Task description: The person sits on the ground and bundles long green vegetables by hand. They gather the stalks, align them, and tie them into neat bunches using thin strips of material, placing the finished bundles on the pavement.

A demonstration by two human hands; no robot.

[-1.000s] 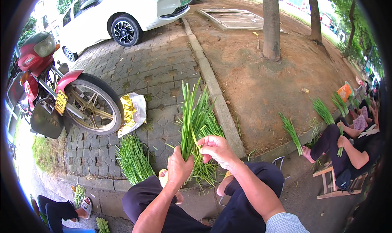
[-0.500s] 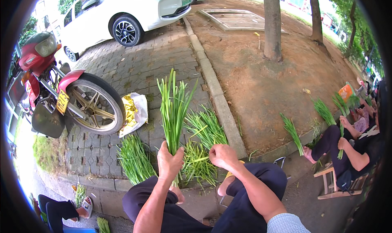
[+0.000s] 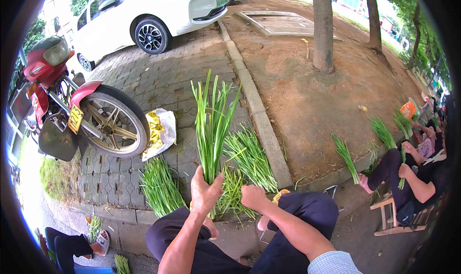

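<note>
Upright in my left hand (image 3: 206, 191) is a bunch of long green chives (image 3: 212, 130), its leaf tips fanning out at the top. The fingers wrap round its lower part. Just to the right, my right hand (image 3: 254, 198) is closed with its knuckles up; what it pinches, if anything, is hidden. Beneath and between my hands lies a loose heap of yellowish trimmed leaves (image 3: 233, 190). A pile of chives (image 3: 252, 159) rests beyond my right hand, and another chive pile (image 3: 162, 186) lies left of my left hand.
A red motorcycle (image 3: 113, 123) stands at the left beside a white and gold bag (image 3: 162, 130). Behind are a white car (image 3: 185, 12) and a tree trunk (image 3: 323, 34). A stone curb (image 3: 259, 115) edges the bare soil. Other people sit at right and lower left, near more chive bundles (image 3: 345, 156).
My right hand has moved down and left, closer to my left hand. The chives in my left hand have shifted slightly right and up, their leaves spreading wider.
</note>
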